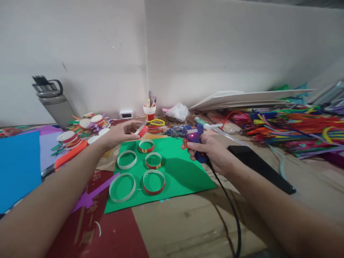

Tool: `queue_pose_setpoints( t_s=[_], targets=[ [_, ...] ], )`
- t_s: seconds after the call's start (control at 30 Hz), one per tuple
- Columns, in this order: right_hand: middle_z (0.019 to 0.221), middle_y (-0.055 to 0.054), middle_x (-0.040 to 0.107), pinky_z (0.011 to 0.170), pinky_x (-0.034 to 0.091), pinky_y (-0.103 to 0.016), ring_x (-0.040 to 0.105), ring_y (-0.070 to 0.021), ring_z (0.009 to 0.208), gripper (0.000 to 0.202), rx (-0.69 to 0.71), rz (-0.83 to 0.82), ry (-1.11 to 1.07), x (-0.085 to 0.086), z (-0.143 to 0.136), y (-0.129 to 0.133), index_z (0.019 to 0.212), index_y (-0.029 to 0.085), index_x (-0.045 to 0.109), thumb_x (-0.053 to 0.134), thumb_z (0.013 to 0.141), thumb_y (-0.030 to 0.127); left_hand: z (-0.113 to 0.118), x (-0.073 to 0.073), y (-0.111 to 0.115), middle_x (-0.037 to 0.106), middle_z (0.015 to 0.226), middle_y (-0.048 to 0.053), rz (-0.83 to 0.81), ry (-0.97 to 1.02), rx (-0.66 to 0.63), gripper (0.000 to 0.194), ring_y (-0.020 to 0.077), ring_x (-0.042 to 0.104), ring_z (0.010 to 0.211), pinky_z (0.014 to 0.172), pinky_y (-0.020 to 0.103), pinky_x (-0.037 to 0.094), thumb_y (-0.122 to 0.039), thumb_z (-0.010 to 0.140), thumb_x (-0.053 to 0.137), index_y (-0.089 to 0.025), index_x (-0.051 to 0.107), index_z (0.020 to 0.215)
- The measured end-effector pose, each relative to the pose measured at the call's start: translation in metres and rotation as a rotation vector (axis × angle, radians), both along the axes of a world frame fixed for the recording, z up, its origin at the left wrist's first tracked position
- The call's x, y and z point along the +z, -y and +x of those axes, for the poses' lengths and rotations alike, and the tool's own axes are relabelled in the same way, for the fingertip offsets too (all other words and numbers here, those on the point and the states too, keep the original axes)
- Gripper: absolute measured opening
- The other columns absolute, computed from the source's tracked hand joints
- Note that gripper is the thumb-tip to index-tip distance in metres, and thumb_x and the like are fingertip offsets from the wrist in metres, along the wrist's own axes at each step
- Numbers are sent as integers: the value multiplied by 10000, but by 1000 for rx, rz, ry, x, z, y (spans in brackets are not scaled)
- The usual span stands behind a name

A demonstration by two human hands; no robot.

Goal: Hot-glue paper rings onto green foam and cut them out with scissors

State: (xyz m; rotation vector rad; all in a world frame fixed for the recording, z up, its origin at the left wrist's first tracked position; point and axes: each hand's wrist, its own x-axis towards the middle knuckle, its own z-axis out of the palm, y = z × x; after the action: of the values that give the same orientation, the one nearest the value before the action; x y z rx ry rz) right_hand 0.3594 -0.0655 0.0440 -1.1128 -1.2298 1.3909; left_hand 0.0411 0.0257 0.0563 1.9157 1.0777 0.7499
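Observation:
My right hand [208, 150] grips a blue hot glue gun [192, 134] with a lit red light, its nozzle pointing left above a green sheet [185, 168]. Between the thumb and fingers of my left hand [120, 134] is a red and white paper ring [142, 132], over the sheet's far left edge. Several similar rings stand on the sheet: a red-banded ring [153, 192] near the front, a pale ring [122, 201] to its left, others farther back. A black cord [233, 204] trails from the glue gun toward the front edge.
At the left are a grey bottle [55, 105], red and white paper-cup pieces [68, 138], an orange-handled tool [71, 154] and a blue sheet [20, 168]. A cup of pens [149, 113] stands by the wall. At the right lie a black phone [260, 168] and colourful pipe cleaners [292, 125].

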Motion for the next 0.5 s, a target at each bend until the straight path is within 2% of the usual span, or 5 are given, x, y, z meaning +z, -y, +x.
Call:
queue_pose_setpoints(
  t_s=[0.17, 0.23, 0.33, 0.5],
  targets=[
    [624, 26, 605, 497, 405, -253, 505, -105, 531, 301, 12, 76, -29, 9, 13, -3, 815, 187, 630, 826, 655, 349, 37, 2, -12, 618, 1335, 76, 120, -268, -20, 692, 275, 580, 1212, 1009, 413, 481, -503, 692, 766, -280, 580, 1320],
    [637, 30, 606, 493, 402, -249, 507, -102, 532, 293, 0, 92, -42, 11, 18, -3, 808, 195, 624, 830, 649, 330, 54, 6, -13, 630, 1316, 64, 167, -404, -53, 688, 275, 587, 1197, 983, 390, 492, -511, 707, 745, -283, 570, 1332],
    [639, 28, 601, 485, 391, -248, 506, -99, 523, 285, -23, 104, -33, 11, 22, -4, 786, 194, 618, 830, 645, 322, 75, 12, -10, 652, 1283, 60, 227, -595, -33, 695, 285, 613, 1145, 940, 365, 504, -504, 716, 724, -272, 561, 1351],
    [590, 27, 588, 516, 413, -261, 516, -110, 517, 262, 25, 95, 23, 6, 23, -5, 801, 182, 641, 799, 691, 360, 94, 10, -14, 604, 1372, 65, 239, -722, -119, 858, 301, 604, 1170, 939, 340, 493, -519, 694, 735, -274, 437, 1460]
  ],
)
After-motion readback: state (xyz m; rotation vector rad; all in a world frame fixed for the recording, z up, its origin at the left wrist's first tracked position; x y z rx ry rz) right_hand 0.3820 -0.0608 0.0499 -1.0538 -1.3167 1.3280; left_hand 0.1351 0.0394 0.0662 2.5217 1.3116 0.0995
